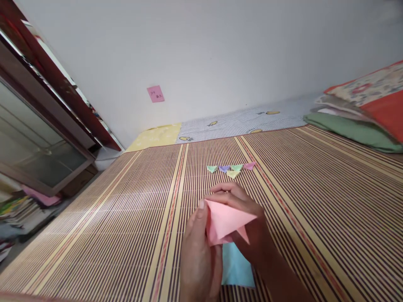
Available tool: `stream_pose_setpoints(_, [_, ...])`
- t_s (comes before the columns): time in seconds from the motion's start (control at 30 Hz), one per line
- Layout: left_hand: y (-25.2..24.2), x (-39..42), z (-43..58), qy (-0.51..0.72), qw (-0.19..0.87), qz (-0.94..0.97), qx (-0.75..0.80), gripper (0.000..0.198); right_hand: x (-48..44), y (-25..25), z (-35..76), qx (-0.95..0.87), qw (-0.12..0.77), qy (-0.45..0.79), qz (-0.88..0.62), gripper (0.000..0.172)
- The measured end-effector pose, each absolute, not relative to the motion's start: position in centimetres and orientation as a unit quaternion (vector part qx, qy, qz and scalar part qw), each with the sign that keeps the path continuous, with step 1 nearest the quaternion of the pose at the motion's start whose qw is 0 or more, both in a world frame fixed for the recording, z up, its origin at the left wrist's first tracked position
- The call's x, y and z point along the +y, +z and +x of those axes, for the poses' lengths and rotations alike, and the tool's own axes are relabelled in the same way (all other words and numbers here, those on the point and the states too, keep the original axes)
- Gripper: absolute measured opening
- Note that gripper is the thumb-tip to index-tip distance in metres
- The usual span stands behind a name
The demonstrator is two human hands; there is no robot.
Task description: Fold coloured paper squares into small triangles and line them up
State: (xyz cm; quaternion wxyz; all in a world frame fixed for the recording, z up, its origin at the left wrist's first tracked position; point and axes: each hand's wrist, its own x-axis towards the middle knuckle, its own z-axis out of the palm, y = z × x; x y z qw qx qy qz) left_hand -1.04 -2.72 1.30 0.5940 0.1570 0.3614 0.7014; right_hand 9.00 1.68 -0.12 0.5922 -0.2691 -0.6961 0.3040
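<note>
A pink sheet of paper, folded into pointed flaps, is held up between my two hands. My left hand grips its left edge, thumb on top. From the right, my right hand closes around the paper, its fingers reaching over the upper edge; part of the grip is hidden behind the flaps. Below the hands a light blue sheet of paper lies on the striped mat, partly covered by them. Farther off sit several small folded paper pieces, among them a yellow one and a purple one.
Folded bedding and a red-edged patterned cushion are piled at the right. A pink note sticks to the white wall. At the left stand a glass-panelled door and stacked books.
</note>
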Motion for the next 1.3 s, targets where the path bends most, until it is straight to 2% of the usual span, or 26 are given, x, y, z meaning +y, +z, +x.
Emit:
stream_pose_setpoints(0.13, [1.8, -2.8, -0.6, 0.710, 0.559, 0.133, 0.407, 0.021, 1.7, 0.0, 9.1, -0.636, 0.592, 0.402, -0.289, 0.033])
stream_pose_setpoints(0.3, [1.6, -2.8, -0.2, 0.705, 0.527, 0.199, 0.431, 0.019, 1.8, -0.2, 9.5, -0.635, 0.592, 0.416, -0.271, 0.026])
stream_pose_setpoints(0.43, [1.1, -2.8, -0.4, 0.666, 0.541, 0.272, 0.434, 0.021, 2.1, -0.2, 9.8, -0.656, 0.593, 0.411, -0.221, 0.044])
stream_pose_setpoints(0.53, [0.9, -2.8, -0.5, 0.663, 0.545, 0.292, 0.423, 0.022, 2.2, -0.2, 9.9, -0.658, 0.592, 0.411, -0.218, 0.046])
stream_pose_setpoints(0.6, [0.9, -2.8, -0.4, 0.682, 0.543, 0.245, 0.424, 0.017, 2.2, -0.3, 9.7, -0.664, 0.600, 0.391, -0.216, 0.044])
stream_pose_setpoints(0.83, [1.4, -2.4, -0.8, 0.694, 0.602, 0.156, 0.362, 0.019, 2.1, -0.9, 9.1, -0.689, 0.582, 0.330, -0.278, 0.017])
stream_pose_setpoints(1.0, [1.5, -2.0, -1.3, 0.701, 0.621, 0.136, 0.323, 0.012, 2.3, -0.5, 9.7, -0.725, 0.552, 0.315, -0.267, 0.021])
stream_pose_setpoints(1.17, [1.3, -1.5, -1.9, 0.688, 0.611, 0.169, 0.353, 0.016, 2.7, -0.3, 10.8, -0.704, 0.526, 0.372, -0.298, 0.040])
stream_pose_setpoints(1.2, [1.2, -1.5, -2.0, 0.689, 0.604, 0.180, 0.358, 0.020, 2.8, -0.3, 11.1, -0.688, 0.524, 0.392, -0.314, 0.040])
stream_pose_setpoints(1.3, [1.0, -1.5, -2.0, 0.709, 0.561, 0.202, 0.378, 0.029, 2.9, -0.4, 11.4, -0.629, 0.509, 0.484, -0.333, 0.024])
